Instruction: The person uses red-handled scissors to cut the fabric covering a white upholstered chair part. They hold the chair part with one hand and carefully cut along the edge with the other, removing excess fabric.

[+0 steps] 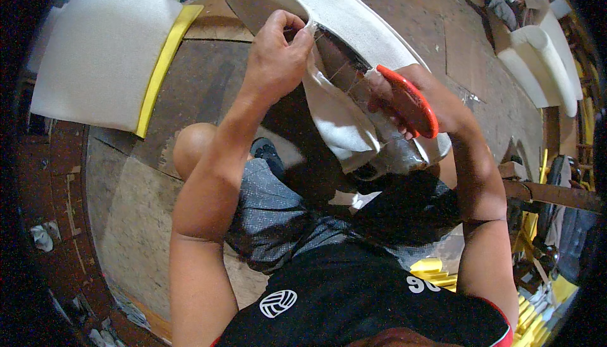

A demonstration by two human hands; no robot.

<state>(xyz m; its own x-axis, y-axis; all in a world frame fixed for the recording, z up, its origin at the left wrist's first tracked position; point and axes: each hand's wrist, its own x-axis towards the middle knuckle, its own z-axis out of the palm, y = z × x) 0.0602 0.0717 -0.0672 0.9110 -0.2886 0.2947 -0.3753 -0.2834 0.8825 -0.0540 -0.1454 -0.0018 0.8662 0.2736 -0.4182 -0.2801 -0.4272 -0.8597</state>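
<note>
A cream upholstered furniture piece [354, 15] stands tilted in front of me, above my knees. Its cover hangs partly loose, and a loose fabric flap [338, 116] droops from a dark gap with thin strands across it. My left hand [278, 53] pinches the fabric edge at the upper end of this gap. Near the lower end, my right hand [420, 94] is closed around a red-handled tool [411, 103]. The tool's working end is hidden, so I cannot tell its exact kind.
At left stands a pale upholstered panel [104, 46] with a yellow foam edge [169, 68]. Another cream piece [540, 62] is at right, near another person [502, 8]. Yellow foam strips [433, 274] lie at lower right. A wooden beam [556, 195] juts in at right.
</note>
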